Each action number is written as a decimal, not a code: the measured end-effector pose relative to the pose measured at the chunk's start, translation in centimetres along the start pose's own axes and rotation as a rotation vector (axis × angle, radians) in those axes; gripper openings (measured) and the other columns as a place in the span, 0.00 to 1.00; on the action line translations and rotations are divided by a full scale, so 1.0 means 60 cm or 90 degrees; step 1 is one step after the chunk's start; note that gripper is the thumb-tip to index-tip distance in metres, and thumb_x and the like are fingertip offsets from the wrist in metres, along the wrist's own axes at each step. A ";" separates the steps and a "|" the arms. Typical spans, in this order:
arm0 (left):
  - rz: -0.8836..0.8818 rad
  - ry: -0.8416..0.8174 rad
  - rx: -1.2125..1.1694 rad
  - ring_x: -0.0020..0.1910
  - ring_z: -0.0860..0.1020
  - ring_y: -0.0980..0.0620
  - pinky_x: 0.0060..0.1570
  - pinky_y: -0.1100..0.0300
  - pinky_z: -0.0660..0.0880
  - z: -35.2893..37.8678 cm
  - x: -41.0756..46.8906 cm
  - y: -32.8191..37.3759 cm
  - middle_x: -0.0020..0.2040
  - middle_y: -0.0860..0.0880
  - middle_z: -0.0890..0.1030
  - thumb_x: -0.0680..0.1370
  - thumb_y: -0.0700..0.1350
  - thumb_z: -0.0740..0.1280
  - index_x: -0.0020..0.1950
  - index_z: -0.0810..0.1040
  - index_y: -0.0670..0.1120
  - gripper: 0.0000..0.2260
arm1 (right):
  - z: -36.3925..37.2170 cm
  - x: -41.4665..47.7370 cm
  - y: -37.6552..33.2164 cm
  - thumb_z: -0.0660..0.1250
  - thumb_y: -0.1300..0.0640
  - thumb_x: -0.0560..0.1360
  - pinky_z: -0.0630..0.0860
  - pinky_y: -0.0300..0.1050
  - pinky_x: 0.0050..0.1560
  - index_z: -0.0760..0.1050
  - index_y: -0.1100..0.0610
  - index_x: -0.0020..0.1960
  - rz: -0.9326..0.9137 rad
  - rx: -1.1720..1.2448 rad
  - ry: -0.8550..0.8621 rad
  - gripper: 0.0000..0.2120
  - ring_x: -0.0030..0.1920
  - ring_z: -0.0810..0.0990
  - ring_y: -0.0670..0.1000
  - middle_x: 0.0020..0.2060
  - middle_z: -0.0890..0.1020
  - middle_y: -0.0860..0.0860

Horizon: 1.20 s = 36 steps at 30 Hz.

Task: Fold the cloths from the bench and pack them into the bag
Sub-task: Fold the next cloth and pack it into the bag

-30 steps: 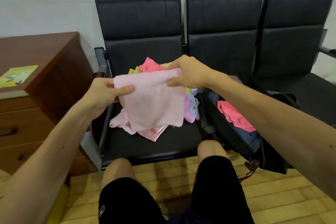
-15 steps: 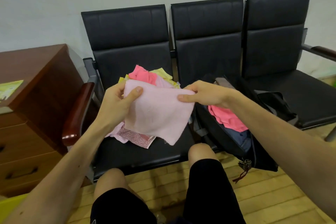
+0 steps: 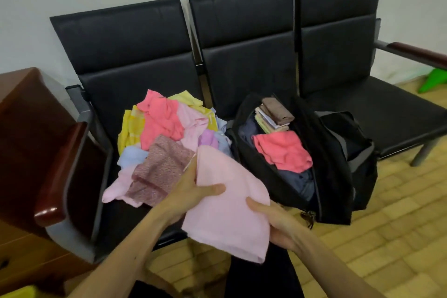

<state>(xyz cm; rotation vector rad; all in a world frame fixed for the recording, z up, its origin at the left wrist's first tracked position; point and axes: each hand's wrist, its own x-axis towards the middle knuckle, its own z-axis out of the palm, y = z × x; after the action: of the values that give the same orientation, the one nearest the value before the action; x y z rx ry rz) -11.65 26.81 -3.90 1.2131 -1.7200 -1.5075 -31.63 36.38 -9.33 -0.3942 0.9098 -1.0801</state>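
In the head view, the pale pink cloth [image 3: 227,203] hangs at lower centre of the frame, held in the air between both hands and in front of the bench [image 3: 242,68]. It appears folded over at least once, so this looks like the folding step, with packing to follow. The left hand [image 3: 191,192] grips the cloth's left edge, thumb laid across the top face and fingers tucked beneath. The right hand [image 3: 278,222] takes the right edge lower down, thumb pressed on the fabric and the other fingers hidden behind it. Holding opposite edges probably keeps the panel flat and the fold from slipping. Both forearms reach up from the bottom of the frame and converge on the cloth. The unfolded pile of cloths [image 3: 164,138] sits on the left seat, centre left of the frame, close to hand for the next pick. The black bag [image 3: 338,152] stands open on the middle seat, right of centre, with a coral cloth [image 3: 283,150] and a small stack of folded cloths [image 3: 273,116] inside.
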 end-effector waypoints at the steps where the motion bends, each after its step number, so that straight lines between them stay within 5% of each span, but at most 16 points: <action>1: -0.018 -0.013 -0.020 0.57 0.80 0.63 0.48 0.67 0.78 0.013 0.014 -0.015 0.59 0.60 0.80 0.66 0.41 0.81 0.68 0.67 0.61 0.38 | -0.020 0.003 0.002 0.68 0.59 0.77 0.80 0.52 0.58 0.75 0.60 0.65 -0.010 0.000 0.020 0.17 0.59 0.83 0.56 0.58 0.83 0.58; 4: -0.069 -0.069 -0.049 0.56 0.81 0.64 0.48 0.66 0.78 0.045 0.043 -0.053 0.60 0.57 0.80 0.69 0.34 0.78 0.71 0.64 0.56 0.39 | -0.074 0.009 -0.005 0.68 0.57 0.78 0.82 0.48 0.51 0.76 0.57 0.64 -0.056 -0.072 0.109 0.15 0.55 0.84 0.54 0.55 0.85 0.54; 9: -0.104 -0.163 -0.085 0.66 0.78 0.51 0.58 0.53 0.78 0.110 0.127 -0.089 0.65 0.52 0.80 0.67 0.31 0.79 0.76 0.60 0.53 0.45 | -0.172 0.045 -0.104 0.71 0.51 0.77 0.81 0.55 0.56 0.76 0.51 0.62 -0.166 -0.395 0.284 0.15 0.53 0.83 0.50 0.54 0.84 0.49; 13: -0.102 -0.166 -0.072 0.65 0.77 0.57 0.65 0.50 0.76 0.169 0.238 -0.078 0.66 0.55 0.78 0.65 0.35 0.81 0.76 0.57 0.56 0.49 | -0.230 0.097 -0.216 0.70 0.53 0.77 0.75 0.37 0.47 0.73 0.53 0.64 -0.209 -0.566 0.325 0.17 0.52 0.79 0.43 0.52 0.80 0.44; 18: -0.064 -0.191 -0.007 0.71 0.68 0.59 0.70 0.54 0.69 0.222 0.396 -0.061 0.74 0.59 0.67 0.66 0.42 0.82 0.80 0.45 0.59 0.56 | -0.292 0.186 -0.320 0.66 0.48 0.79 0.74 0.55 0.58 0.68 0.53 0.68 -0.146 -0.772 0.427 0.20 0.58 0.77 0.56 0.57 0.78 0.50; 24: -0.123 -0.203 0.116 0.77 0.58 0.50 0.74 0.46 0.64 0.252 0.506 -0.121 0.81 0.54 0.53 0.62 0.47 0.83 0.80 0.34 0.58 0.65 | -0.334 0.281 -0.312 0.62 0.49 0.81 0.76 0.55 0.49 0.66 0.54 0.66 -0.094 -0.930 0.500 0.17 0.52 0.80 0.62 0.53 0.81 0.57; 28: -0.178 -0.166 0.080 0.73 0.66 0.50 0.66 0.48 0.74 0.257 0.521 -0.156 0.77 0.54 0.62 0.60 0.48 0.83 0.79 0.37 0.61 0.64 | -0.360 0.321 -0.293 0.59 0.49 0.82 0.73 0.52 0.46 0.62 0.53 0.68 -0.053 -0.970 0.504 0.17 0.51 0.80 0.62 0.53 0.81 0.57; 33: -0.278 -0.099 0.000 0.65 0.73 0.44 0.41 0.42 0.83 0.257 0.523 -0.175 0.68 0.52 0.72 0.52 0.51 0.84 0.77 0.49 0.66 0.63 | -0.361 0.339 -0.291 0.60 0.49 0.82 0.73 0.53 0.47 0.63 0.55 0.68 -0.018 -0.970 0.501 0.19 0.52 0.80 0.64 0.55 0.80 0.59; 36: -0.271 -0.082 0.000 0.64 0.74 0.45 0.48 0.43 0.82 0.257 0.520 -0.171 0.67 0.52 0.74 0.53 0.50 0.84 0.76 0.58 0.62 0.56 | -0.348 0.335 -0.286 0.64 0.50 0.80 0.74 0.56 0.52 0.55 0.57 0.75 0.021 -0.945 0.528 0.30 0.56 0.79 0.66 0.59 0.78 0.63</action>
<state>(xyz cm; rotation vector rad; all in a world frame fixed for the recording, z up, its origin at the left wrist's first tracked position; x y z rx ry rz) -35.89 6.86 -22.11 1.5870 -1.6058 -1.8624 -54.85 13.91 -18.88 -1.1557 2.4028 -0.2980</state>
